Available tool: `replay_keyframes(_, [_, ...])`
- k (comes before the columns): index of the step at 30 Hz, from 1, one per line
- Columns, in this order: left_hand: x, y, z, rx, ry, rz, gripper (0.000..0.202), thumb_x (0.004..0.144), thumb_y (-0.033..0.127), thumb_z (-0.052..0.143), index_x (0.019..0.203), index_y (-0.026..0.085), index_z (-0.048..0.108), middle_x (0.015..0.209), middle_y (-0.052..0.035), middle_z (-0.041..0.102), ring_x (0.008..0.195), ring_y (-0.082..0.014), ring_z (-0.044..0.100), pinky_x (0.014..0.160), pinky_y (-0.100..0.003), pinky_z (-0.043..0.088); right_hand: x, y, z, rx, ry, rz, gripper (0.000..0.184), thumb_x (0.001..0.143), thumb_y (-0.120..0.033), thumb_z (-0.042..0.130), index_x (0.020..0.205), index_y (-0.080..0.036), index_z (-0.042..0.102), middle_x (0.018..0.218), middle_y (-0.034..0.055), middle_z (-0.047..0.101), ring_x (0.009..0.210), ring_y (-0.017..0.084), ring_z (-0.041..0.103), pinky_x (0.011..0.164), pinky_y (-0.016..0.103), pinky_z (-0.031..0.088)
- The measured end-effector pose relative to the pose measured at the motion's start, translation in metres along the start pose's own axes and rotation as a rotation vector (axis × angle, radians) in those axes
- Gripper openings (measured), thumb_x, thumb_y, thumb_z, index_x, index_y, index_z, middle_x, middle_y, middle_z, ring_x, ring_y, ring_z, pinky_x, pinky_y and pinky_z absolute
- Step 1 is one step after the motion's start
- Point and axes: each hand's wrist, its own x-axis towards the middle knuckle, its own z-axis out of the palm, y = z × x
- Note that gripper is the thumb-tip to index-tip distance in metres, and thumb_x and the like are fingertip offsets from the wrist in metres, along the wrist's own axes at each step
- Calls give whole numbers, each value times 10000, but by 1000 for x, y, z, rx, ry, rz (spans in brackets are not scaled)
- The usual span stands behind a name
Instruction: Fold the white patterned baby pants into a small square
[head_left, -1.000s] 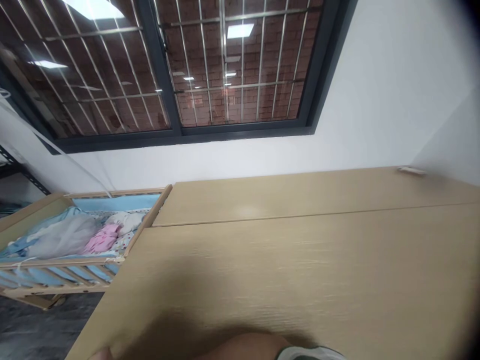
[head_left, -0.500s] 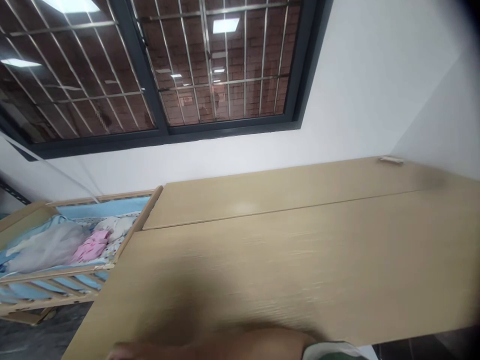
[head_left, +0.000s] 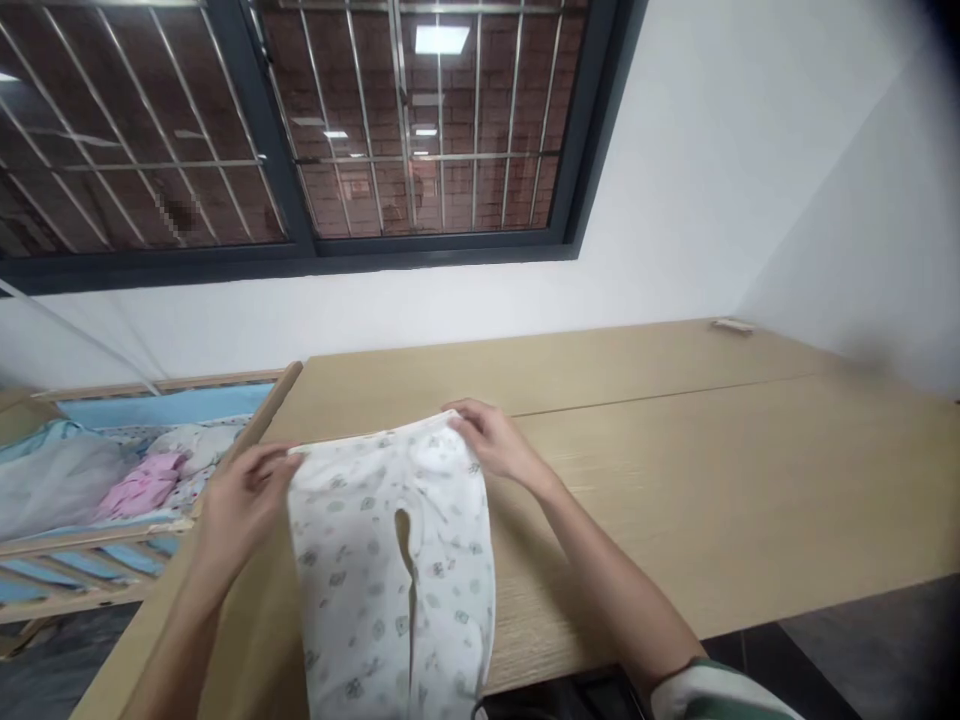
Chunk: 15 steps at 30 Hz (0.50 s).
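Note:
A white baby garment (head_left: pixel 391 565) with a small grey-green print hangs from my hands over the wooden table (head_left: pixel 697 490). A long slit opening runs down its middle, and its lower end passes out of view at the bottom. My left hand (head_left: pixel 246 500) pinches the garment's upper left corner. At the upper right part of the top edge, my right hand (head_left: pixel 487 440) grips the cloth between fingers and thumb. The garment's lower part appears to lie on or just above the tabletop, though I cannot tell which.
A wooden crib (head_left: pixel 150 385) with blue padding stands beyond the table's left edge, holding pink and grey cloth. A small pale object (head_left: pixel 732 325) lies at the table's far edge. A white wall and a barred window stand behind.
My hands have risen into view over the table with the white garment held between them. Earlier only a forearm and sleeve showed at the bottom edge. The view has also levelled somewhat.

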Motion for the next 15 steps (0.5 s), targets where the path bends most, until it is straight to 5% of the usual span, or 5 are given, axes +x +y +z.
replay_keyframes(6, [48,-18,115,12,-289,41,319,944,457,486,1062,197,627,1005,-56,732,895,-206,687,813,-296,545,26,105,-11,-227,60,211,219,966,-255,515,1064,-157,685,954,61,736,830,179,656,729,261,485])
replay_keyframes(10, [73,-34,159,119,-341,32,235,956,349,464,1025,188,621,1085,-89,691,986,-221,644,909,-325,501,56,151,-4,-347,73,289,168,958,-212,526,976,-161,685,928,49,716,827,165,633,751,243,471])
replay_keyframes(15, [104,-48,195,236,-384,-24,194,970,265,461,1004,176,629,1103,-116,681,1057,-240,614,910,-325,463,98,182,4,-448,87,342,140,941,-167,556,955,-154,695,1028,86,688,924,176,620,825,241,449])
